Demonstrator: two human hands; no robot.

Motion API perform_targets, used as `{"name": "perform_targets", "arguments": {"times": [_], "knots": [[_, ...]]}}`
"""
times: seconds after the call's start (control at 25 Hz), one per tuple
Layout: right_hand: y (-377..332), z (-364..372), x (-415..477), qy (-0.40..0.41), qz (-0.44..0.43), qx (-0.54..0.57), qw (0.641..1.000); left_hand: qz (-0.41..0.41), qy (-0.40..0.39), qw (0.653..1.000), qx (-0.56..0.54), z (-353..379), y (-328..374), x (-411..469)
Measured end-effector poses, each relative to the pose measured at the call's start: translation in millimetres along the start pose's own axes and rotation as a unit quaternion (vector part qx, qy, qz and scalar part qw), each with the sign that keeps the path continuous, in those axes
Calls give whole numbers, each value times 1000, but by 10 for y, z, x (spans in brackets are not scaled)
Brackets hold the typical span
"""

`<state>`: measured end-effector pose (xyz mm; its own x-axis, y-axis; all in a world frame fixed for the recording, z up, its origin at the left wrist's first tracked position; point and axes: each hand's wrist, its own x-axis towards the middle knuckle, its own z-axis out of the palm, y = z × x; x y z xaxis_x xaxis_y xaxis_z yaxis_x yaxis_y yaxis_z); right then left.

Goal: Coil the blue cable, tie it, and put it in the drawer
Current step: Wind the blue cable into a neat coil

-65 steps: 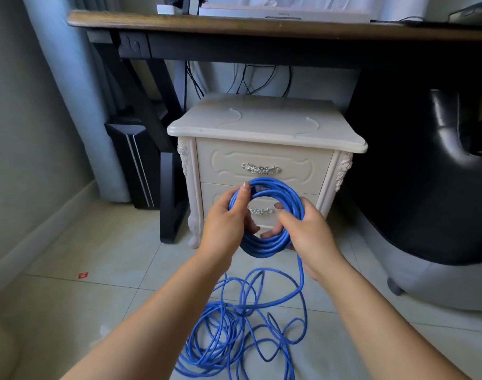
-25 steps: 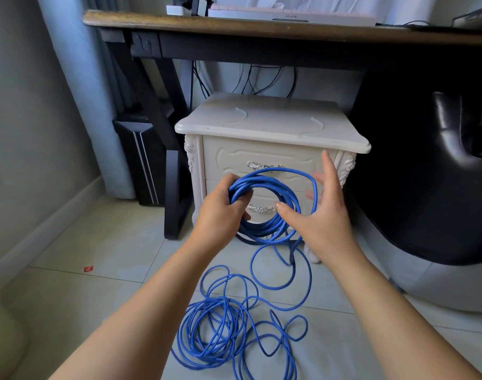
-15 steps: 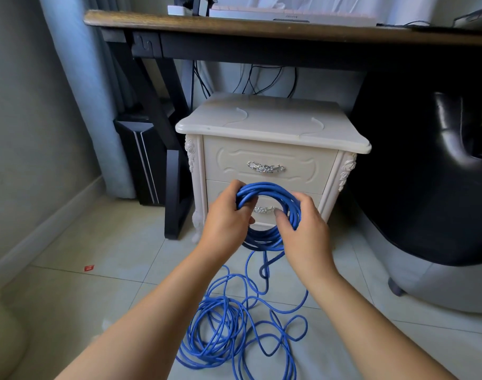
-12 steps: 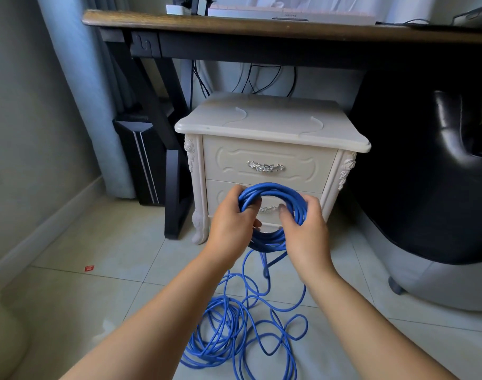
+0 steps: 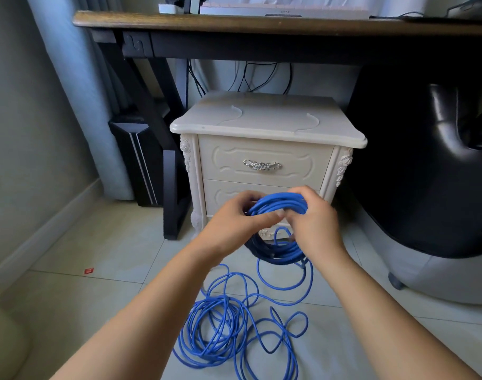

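A long blue cable is partly wound into a coil [image 5: 279, 204] that I hold up in front of a cream two-drawer nightstand [image 5: 267, 124]. My left hand [image 5: 235, 223] grips the coil's left side, its fingers curled round the strands. My right hand [image 5: 315, 220] grips the coil's top right, fingers wrapped over the bundle. The coil's lower part [image 5: 281, 252] hangs between my wrists. The rest of the cable lies in loose tangled loops [image 5: 229, 330] on the tiled floor below. Both drawers are closed; the upper drawer [image 5: 261, 165] has a silver handle, the lower one is mostly hidden by my hands.
A dark wooden desk [image 5: 261, 23] stands over the nightstand, with black wires hanging behind. A black computer tower [image 5: 137, 160] sits left of it, a black office chair [image 5: 426, 174] crowds the right. A small red scrap [image 5: 89, 270] lies on the floor.
My right hand swung out open, laid another loop on the coil, and now grips its top right. My hands are closer together, and less loose cable lies on the floor.
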<state>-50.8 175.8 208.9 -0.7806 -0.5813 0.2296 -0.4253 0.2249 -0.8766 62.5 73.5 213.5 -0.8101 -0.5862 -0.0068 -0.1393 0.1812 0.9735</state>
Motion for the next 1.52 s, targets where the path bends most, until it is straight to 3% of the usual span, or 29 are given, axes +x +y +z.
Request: {"name": "perform_targets", "arguments": {"times": [0.16,0.24,0.4,0.6,0.8,0.92,1.08,1.16,1.28,1.36,1.44,1.52], "knots": [[-71,-19,-79,-103,-87,-188,973,44,-8,987,156,41,-10,-15],[-95,-16,-81,-101,-83,-201,971,55,-13,987,148,56,-15,-16],[-97,-10,-57,-78,26,29,996,64,26,997,29,55,-53,35],[-58,21,-157,-119,119,242,956,19,126,976,-177,85,-38,90],[-49,159,-200,-70,190,328,923,-21,184,943,-275,213,-75,92],[-14,100,-112,-28,192,340,920,-36,126,961,-242,218,-106,82],[-6,-40,-9,-35,118,220,968,-38,-29,961,-273,38,-33,41],[-28,-74,-6,-81,73,142,984,-27,-46,973,-224,-48,3,13],[-33,-106,-3,-146,9,-21,989,10,-64,998,-25,-101,34,-4],[-15,-106,-11,-184,-38,-124,974,14,-66,992,110,-78,33,-16],[-1,-86,-29,-187,-35,-143,971,23,-54,980,188,-36,14,-23],[-11,-80,-34,-175,6,-77,982,39,-41,982,179,-2,-2,-24]]}}
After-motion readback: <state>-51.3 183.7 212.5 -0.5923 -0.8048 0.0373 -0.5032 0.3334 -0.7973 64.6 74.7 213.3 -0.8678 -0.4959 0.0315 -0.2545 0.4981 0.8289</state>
